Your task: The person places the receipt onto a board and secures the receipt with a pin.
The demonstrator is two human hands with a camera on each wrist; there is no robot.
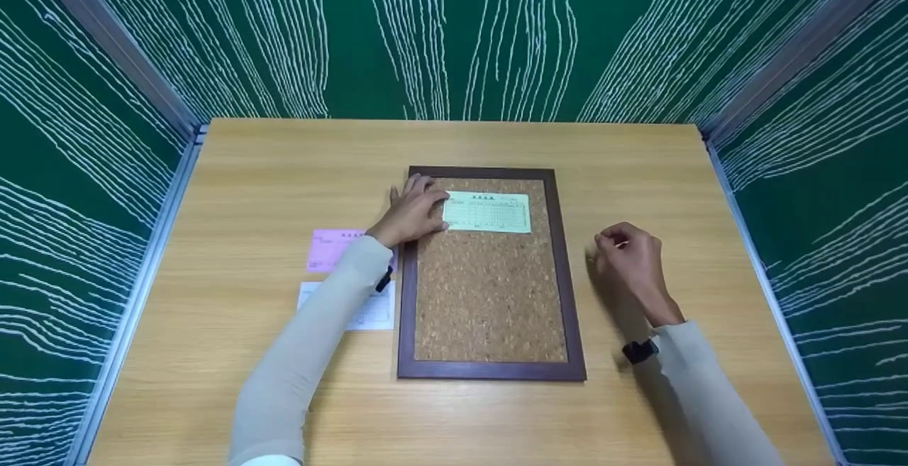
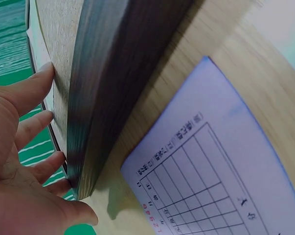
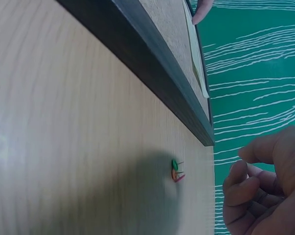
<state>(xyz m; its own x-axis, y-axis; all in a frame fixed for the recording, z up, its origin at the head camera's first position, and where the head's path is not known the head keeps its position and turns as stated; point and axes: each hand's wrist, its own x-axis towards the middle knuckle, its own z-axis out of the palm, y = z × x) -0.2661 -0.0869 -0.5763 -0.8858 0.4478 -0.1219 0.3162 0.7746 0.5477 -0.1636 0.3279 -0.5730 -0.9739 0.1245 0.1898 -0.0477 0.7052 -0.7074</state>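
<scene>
My left hand (image 1: 411,212) reaches over the left side of a cork board (image 1: 489,296) with a dark brown frame. Its thumb and forefinger touch the left edge of a green printed slip (image 1: 488,212), which lies flat near the board's top; the other fingers spread toward the frame. To the right of the board my right hand (image 1: 631,253) is raised over the table, fingers curled, with thumb and forefinger tips close together. I cannot tell whether something small sits between them. Below it on the table lie several small pins (image 3: 175,170), green, orange and red.
A pink slip (image 1: 330,250) and a white slip (image 1: 376,310) lie left of the board, partly covered by the left forearm. Green walls (image 1: 624,26) with wavy white lines close off the back and sides of the wooden table (image 1: 284,161).
</scene>
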